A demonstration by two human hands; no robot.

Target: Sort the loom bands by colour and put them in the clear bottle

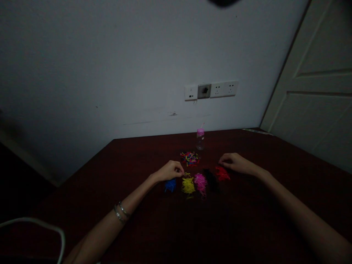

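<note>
The left hand [175, 169], fingers pinched together, nears the yellow stringy pile [188, 185]; the right hand [230, 162], narrowly curled, nears the red stringy pile [222, 173].

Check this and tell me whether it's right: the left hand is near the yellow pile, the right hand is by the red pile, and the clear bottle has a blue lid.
The lid colour is wrong: the head view shows a pink lid on the clear bottle. The left hand is near the yellow pile, the right hand by the red pile.
</note>
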